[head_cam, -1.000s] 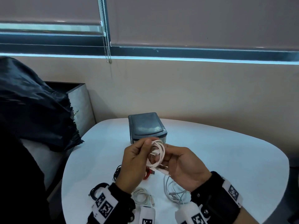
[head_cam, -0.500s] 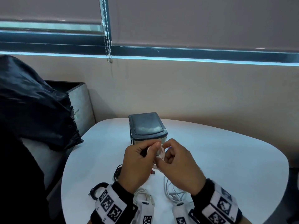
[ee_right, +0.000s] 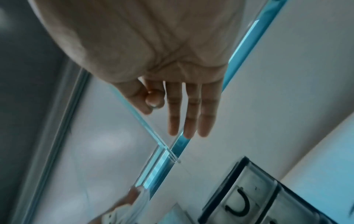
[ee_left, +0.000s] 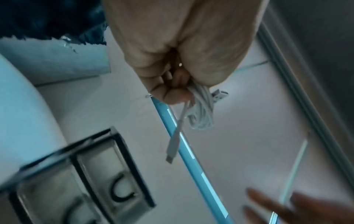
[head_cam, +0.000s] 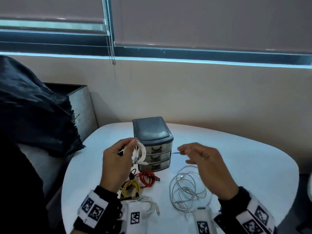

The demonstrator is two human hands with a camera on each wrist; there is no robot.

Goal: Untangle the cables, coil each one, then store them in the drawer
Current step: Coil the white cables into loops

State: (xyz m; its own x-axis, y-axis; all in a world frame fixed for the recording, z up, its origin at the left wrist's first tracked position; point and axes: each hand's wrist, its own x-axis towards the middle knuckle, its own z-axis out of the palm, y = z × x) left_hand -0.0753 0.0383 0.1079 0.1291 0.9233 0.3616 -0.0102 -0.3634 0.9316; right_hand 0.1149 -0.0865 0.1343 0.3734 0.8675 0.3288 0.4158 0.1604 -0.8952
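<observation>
Right now my left hand [head_cam: 116,163] pinches a coiled white cable [head_cam: 141,153] just in front of the drawer unit [head_cam: 152,143], partly hiding its three shut drawers; their contents I cannot tell. My right hand [head_cam: 205,164] hangs spread and empty above loose white cables [head_cam: 189,188] on the bench [head_cam: 244,166]. Red [head_cam: 147,179], yellow [head_cam: 130,186] and another white coil [head_cam: 150,205] lie nearer me.
</observation>
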